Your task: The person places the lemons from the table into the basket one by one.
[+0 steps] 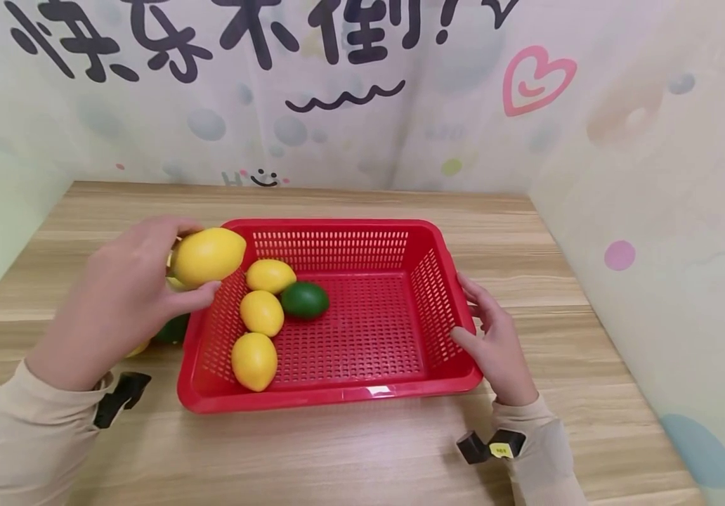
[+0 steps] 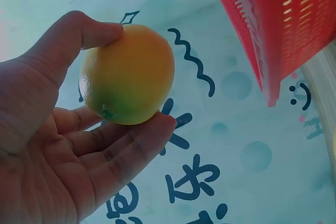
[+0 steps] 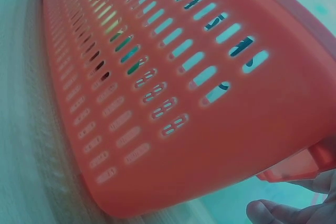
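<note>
In the head view my left hand [image 1: 125, 292] holds a yellow lemon [image 1: 209, 256] between thumb and fingers, above the left rim of a red plastic basket [image 1: 350, 396]. The left wrist view shows this lemon [image 2: 128, 72] with a greenish stem end, the thumb on one side and fingers on the other. My right hand [image 1: 495, 341] holds the basket's right rim, thumb over the edge, other fingers at the outer side. Inside the basket, along its left side, lie three lemons [image 1: 262, 313] and a dark green fruit [image 1: 305, 300].
More fruit, a dark green one [image 1: 173, 330] and yellow ones, lies left of the basket, mostly hidden by my left hand. The basket stands on a wooden table [image 1: 312, 457]. A printed wall covering [image 1: 350, 147] rises behind, with pale walls at both sides.
</note>
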Demonstrator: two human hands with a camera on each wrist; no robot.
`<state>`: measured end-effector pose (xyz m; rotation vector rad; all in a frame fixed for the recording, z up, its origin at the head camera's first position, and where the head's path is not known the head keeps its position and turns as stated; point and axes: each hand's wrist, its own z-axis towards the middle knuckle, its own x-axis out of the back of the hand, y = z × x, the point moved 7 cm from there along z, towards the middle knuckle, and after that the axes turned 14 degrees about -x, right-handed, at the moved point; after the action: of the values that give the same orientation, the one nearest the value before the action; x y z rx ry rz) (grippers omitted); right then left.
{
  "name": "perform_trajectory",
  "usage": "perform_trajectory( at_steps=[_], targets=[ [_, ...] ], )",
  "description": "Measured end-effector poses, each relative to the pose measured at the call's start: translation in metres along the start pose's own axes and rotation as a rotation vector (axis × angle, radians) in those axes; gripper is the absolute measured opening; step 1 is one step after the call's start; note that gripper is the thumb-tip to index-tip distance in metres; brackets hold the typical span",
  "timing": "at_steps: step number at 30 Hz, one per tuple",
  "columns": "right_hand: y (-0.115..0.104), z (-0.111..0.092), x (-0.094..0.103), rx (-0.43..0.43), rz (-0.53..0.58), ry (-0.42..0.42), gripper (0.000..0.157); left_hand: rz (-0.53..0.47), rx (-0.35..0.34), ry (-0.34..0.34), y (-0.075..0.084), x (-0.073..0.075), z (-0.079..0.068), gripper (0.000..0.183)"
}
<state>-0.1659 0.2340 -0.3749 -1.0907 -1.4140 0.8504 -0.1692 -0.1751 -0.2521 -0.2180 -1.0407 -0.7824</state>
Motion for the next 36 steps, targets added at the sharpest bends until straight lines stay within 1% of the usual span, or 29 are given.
perform_trajectory(
  at_steps=[5, 9, 15, 19, 22, 25, 30, 36],
  targets=[
    [0.001, -0.001, 0.000, -0.001, 0.002, 0.001, 0.075, -0.012, -0.030, -0.006, 0.004, -0.002, 0.003, 0.064],
    [0.000, -0.002, -0.001, 0.020, 0.002, 0.000, 0.074, -0.011, -0.043, -0.007, 0.006, -0.002, 0.006, 0.064],
    [-0.001, -0.001, -0.001, 0.038, 0.000, 0.006, 0.073, -0.017, -0.073, -0.021, 0.010, -0.003, 0.016, 0.059],
    [-0.001, -0.001, -0.001, 0.031, 0.002, 0.001, 0.074, -0.058, -0.063, -0.055, 0.012, -0.005, 0.024, 0.057],
    [0.000, -0.001, -0.001, 0.025, 0.007, -0.002, 0.074, -0.092, -0.050, -0.091, 0.013, -0.009, 0.030, 0.060],
    [0.000, -0.001, -0.001, 0.025, 0.009, -0.002, 0.074, -0.110, -0.058, -0.107, 0.015, -0.012, 0.035, 0.061],
    [0.000, 0.000, -0.001, 0.036, 0.008, -0.001, 0.074, -0.117, -0.097, -0.101, 0.019, -0.016, 0.042, 0.056],
    [0.000, -0.001, -0.001, 0.025, 0.019, -0.004, 0.074, -0.129, -0.118, -0.100, 0.021, -0.020, 0.048, 0.054]
  ],
)
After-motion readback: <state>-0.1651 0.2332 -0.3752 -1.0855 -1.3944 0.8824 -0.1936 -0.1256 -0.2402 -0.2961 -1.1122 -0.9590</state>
